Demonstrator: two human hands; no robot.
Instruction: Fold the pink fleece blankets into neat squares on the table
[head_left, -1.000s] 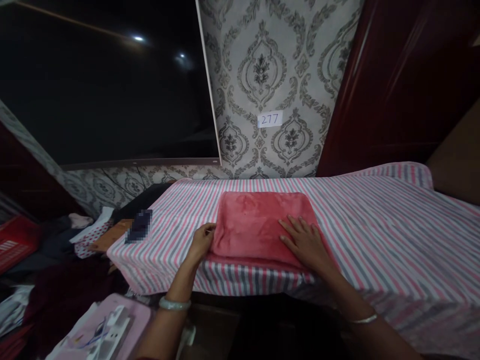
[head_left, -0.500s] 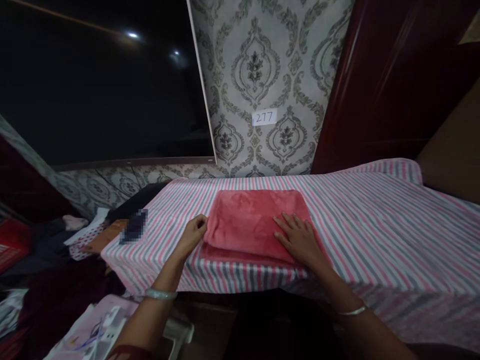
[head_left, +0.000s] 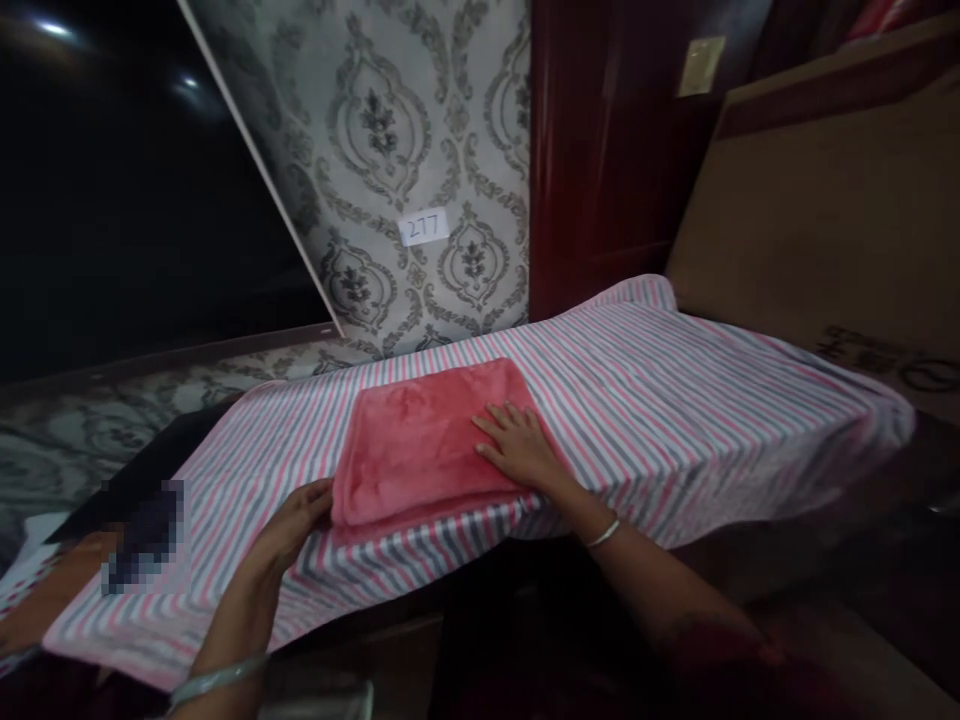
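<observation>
A folded coral-pink plush blanket (head_left: 427,430) lies flat on a table covered with a striped cloth (head_left: 645,380) in white, pink and grey. My left hand (head_left: 296,515), a pale bangle on its wrist, is at the blanket's near left corner, its fingers closed on the edge. The fingertips are partly hidden there. My right hand (head_left: 521,450) rests palm down on the right part of the blanket, fingers spread. A thin strip of the lower layer shows along the near edge.
Behind the table are a dark TV screen (head_left: 135,190), a patterned wall with a paper label (head_left: 424,227), and a dark red panel (head_left: 600,150). A large cardboard box (head_left: 825,210) stands at the right. A blurred-out dark item (head_left: 146,540) lies on the left end.
The view has swung to the right, bringing more of the box into sight. Less of the blanket's lower layer sticks out at the near edge. Both hands remain on the blanket.
</observation>
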